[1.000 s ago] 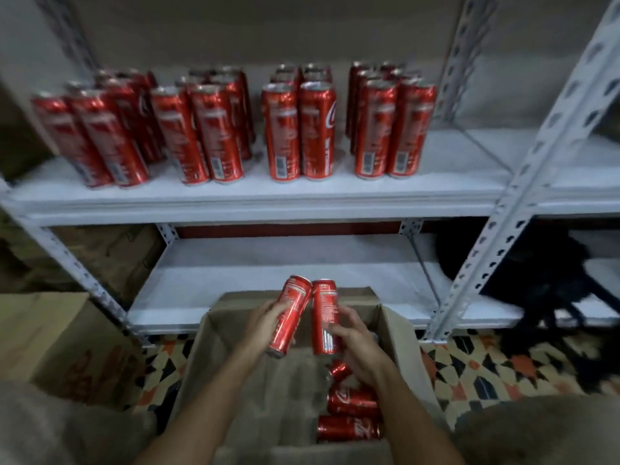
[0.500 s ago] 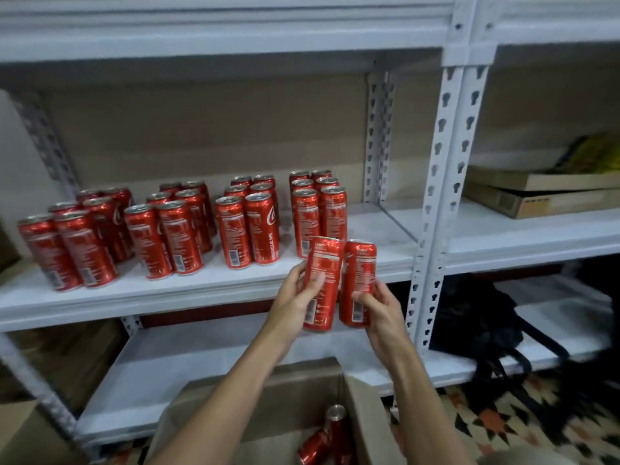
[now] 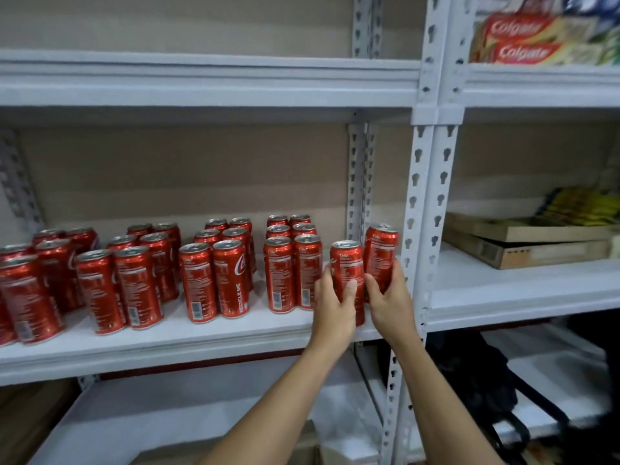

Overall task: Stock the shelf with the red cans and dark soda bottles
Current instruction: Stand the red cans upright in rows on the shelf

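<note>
Left hand (image 3: 333, 305) wraps a tall red aluminium soda can (image 3: 347, 268), thumb across the front, fingers curled round the left side; right hand (image 3: 391, 302) grips a second tall red aluminium can (image 3: 380, 255), fingers curled round its lower half; both cans upright, touching or almost touching side by side, the right one set a little further back; cannot tell whether their bases rest on the board, the hands hide them; both sit at the right end of the white metal shelf board (image 3: 167, 344), just left of the white perforated steel upright (image 3: 426, 209); left of the held pair, rows of matching red cans (image 3: 214, 280) stand upright in paired columns running front to back, nearest column just beside the left hand; further left more columns, slightly tilted by lens distortion; bare forearms rise from the bottom edge; below, an empty-looking lower white shelf (image 3: 201, 404); black bag with straps (image 3: 486, 387) on the lower shelf of the right bay; same level right bay, flat brown cardboard boxes (image 3: 530, 243) stacked, yellow packets (image 3: 577, 206) behind them, blurred; top right shelf, red toothpaste cartons (image 3: 523, 41) stacked.
</note>
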